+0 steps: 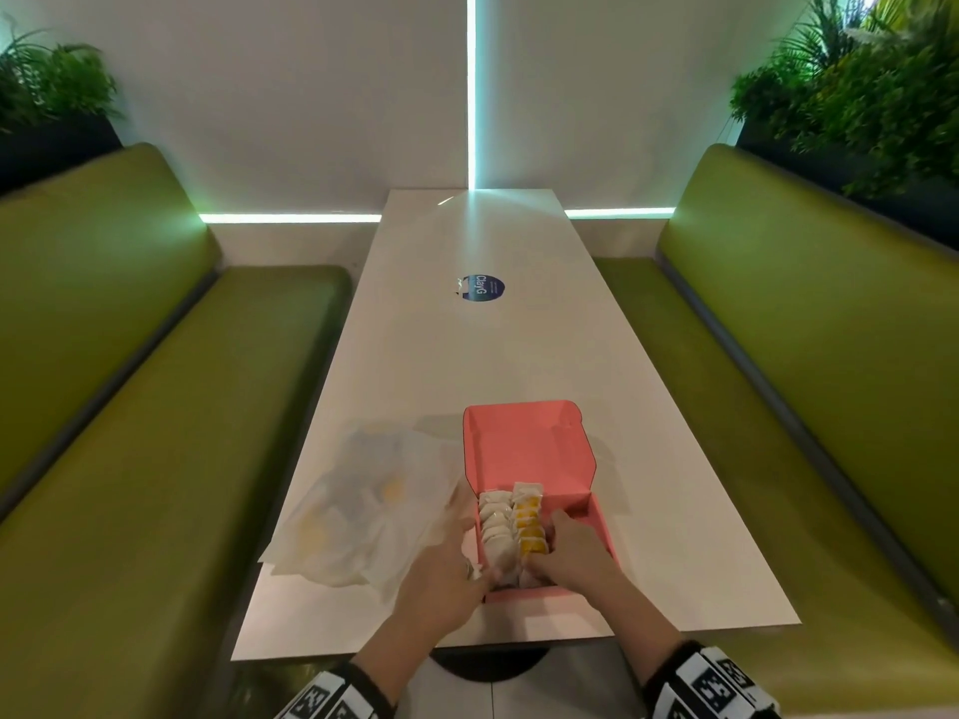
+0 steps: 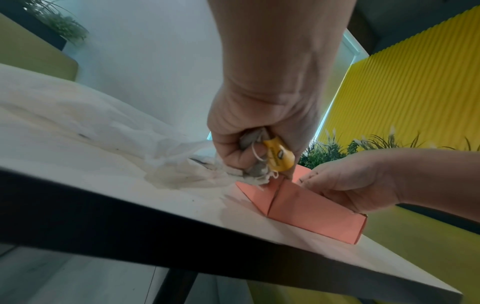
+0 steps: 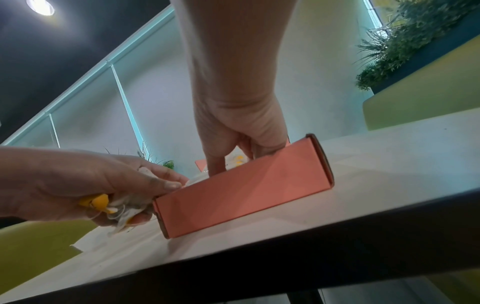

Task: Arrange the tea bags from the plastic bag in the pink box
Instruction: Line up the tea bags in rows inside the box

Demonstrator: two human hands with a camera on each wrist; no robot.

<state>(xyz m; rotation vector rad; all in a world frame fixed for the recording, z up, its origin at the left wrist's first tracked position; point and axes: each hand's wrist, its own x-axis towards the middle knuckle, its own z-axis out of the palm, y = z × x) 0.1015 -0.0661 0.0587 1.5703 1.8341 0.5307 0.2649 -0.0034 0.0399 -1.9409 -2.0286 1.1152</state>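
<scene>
Two rows of tea bags (image 1: 511,526) fill one box (image 1: 529,448). Left hand (image 2: 249,131) clenches more bags (image 2: 278,157); right hand's (image 1: 571,552) fingers reach straight inside.

The box (image 1: 602,516) stands on the table (image 1: 467,355), under both hands. The right hand (image 1: 576,555) reaches into the box, just right of the two rows of tea bags (image 1: 511,526). The left hand (image 1: 441,583) is at the box's near left corner. The plastic bag (image 1: 358,511) lies left of this hand, with the raised lid (image 1: 526,448) beyond both hands.
</scene>
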